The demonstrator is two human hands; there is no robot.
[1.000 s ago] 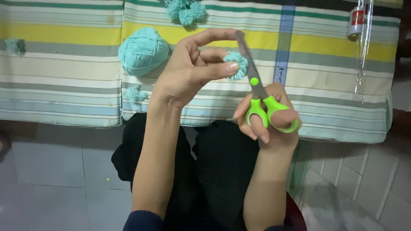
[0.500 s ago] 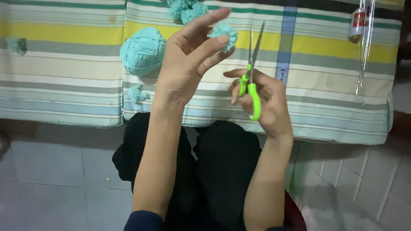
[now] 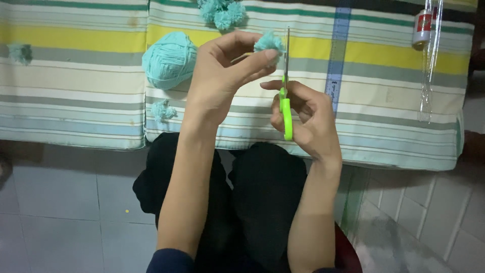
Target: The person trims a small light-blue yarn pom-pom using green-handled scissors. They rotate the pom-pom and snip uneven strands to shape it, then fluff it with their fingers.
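Note:
My left hand point(image 3: 222, 76) is raised over the striped cushion point(image 3: 76, 60) and pinches a small teal yarn pompom point(image 3: 268, 41) between thumb and fingertips. My right hand point(image 3: 308, 119) grips green-handled scissors point(image 3: 286, 96), seen edge-on, blades pointing up right beside the pompom. A teal ball of yarn point(image 3: 169, 59) lies on the cushion just left of my left hand.
Several finished teal pompoms point(image 3: 222, 11) lie at the cushion's far edge, with yarn scraps point(image 3: 161, 108) and a tuft point(image 3: 20, 51) to the left. A small can and a clear plastic piece point(image 3: 428, 55) sit at the right. Below are my dark-clothed knees and a tiled floor.
My left hand turned the pompom and carried it upward and right. The scissors rotated from flat-on to edge-on and rose beside the pompom.

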